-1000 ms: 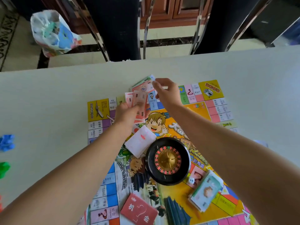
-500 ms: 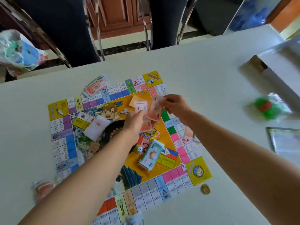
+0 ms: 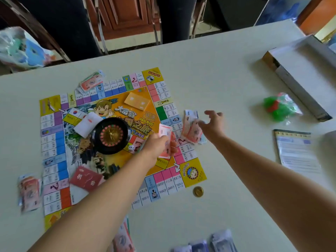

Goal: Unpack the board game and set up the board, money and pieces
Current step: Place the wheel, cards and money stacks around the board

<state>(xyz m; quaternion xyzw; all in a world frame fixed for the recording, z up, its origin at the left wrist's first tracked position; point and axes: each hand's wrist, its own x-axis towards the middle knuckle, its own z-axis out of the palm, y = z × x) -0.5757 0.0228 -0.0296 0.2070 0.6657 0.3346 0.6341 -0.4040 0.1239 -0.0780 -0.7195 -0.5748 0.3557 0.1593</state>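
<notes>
ok so from where I'm standing this looks like the money-dealing bit. The board (image 3: 54,139) is flat on the table (image 3: 218,70) with the roulette wheel (image 3: 111,135) sat in the middle of it. The left hand (image 3: 156,146) has fingers and thumb clamped on a wad of notes (image 3: 164,132), held over the right part of the board. The right hand (image 3: 212,124) is further right, fingers spread apart and holding nothing, right at a loose pile of notes (image 3: 190,130) that lies half on the board's right edge and half on the table. Can't tell if the fingertips actually touch it, bit blurry

There's also a far pile (image 3: 91,81) on the far edge and a left pile (image 3: 29,190) off the left side, so my guess is one pile per side

If it were me: peel one note at a time off the wad with the thumb so two don't stick together. Drop each one flat and square the pile up, cause this one is fanned out messy. I'd also nudge it off the printed squares, it's covering a few. The bag of pieces (image 3: 280,106) is well off to the right near the box (image 3: 300,70) and looks unopened as far as I can see, so that part is left to do
</notes>
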